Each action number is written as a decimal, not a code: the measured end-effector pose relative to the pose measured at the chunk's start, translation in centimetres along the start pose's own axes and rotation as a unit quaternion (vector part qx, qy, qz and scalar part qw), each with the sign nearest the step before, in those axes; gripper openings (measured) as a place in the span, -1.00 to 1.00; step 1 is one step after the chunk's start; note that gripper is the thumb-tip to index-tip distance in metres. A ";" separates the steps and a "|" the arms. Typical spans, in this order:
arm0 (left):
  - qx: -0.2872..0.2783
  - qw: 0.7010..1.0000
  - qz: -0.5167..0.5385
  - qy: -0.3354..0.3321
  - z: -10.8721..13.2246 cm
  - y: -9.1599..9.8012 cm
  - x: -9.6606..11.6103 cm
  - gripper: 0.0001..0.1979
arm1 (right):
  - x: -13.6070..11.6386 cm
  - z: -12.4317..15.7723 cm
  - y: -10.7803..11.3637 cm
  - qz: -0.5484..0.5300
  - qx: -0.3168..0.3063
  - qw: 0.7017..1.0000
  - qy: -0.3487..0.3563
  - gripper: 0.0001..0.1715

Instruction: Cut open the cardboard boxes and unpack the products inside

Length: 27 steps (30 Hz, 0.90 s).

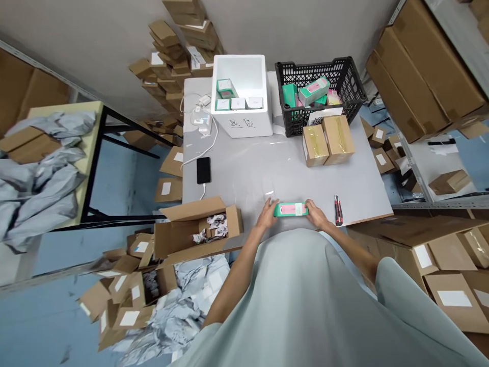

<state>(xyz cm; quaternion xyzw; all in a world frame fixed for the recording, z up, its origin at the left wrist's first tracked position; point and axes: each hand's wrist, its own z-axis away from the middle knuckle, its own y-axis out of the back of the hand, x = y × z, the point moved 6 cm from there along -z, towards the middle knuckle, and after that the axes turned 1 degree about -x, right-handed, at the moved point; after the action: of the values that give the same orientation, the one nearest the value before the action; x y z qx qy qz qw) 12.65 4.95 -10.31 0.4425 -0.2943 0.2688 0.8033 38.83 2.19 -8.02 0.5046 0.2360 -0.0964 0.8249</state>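
A slim green and pink box lies lengthwise at the front edge of the grey table. My left hand grips its left end, and my right hand has its fingers closed on the right end. To the right of my right hand rests a red and black utility knife. On my left stands an open cardboard box with crumpled paper inside.
A white foam box and a black crate, both holding small boxes, stand at the back. Two taped cartons sit before the crate. A phone is on a cable at left. Cartons and grey bags cover the floor.
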 end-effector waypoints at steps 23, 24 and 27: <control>-0.008 0.843 0.536 0.040 11.1 2.3 0.9 -0.13 | -6.9 -4.9 7.0 -0.600 0.009 0.798 0.054 -0.21; -0.029 0.825 0.563 0.040 11.2 1.6 1.6 -0.16 | -7.8 -4.8 6.6 -0.622 -0.013 0.780 0.060 -0.22; -0.087 0.774 0.624 0.056 11.5 -0.6 3.5 -0.24 | -9.3 -4.4 6.0 -0.656 -0.023 0.753 0.046 -0.25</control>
<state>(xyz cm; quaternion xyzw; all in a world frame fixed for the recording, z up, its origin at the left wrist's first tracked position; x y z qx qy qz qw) 12.73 -4.75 -3.19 0.0743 -0.4823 0.7090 0.5091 31.89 8.16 -0.43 0.2110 0.5492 -0.5850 0.5582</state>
